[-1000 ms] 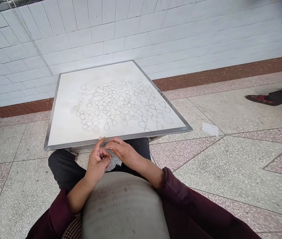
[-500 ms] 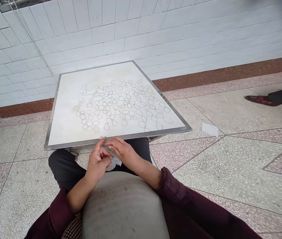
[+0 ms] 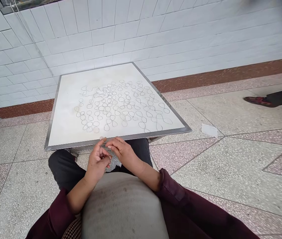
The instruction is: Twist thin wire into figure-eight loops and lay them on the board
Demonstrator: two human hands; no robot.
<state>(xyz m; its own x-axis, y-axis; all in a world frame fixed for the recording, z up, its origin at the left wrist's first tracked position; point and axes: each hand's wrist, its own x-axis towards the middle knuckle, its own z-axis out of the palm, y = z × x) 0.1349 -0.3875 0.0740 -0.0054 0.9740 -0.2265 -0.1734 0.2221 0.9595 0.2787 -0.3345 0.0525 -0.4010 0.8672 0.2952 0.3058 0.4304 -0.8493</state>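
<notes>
Loops (image 3: 119,105): lay scattered over the board (image 3: 67,126).
Left hand (image 3: 98,161): curled near its edge; hold was unclear.
Right hand (image 3: 124,153): bent, just beside; hold was unclear.

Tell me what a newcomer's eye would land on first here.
Probably the many thin dark loops, many paired like figure eights, spread across the middle of the white tabletop. Next, the left hand and right hand, close together at its near edge. Off at the picture's right, a reddish shoe stands out on the pale floor.
</notes>
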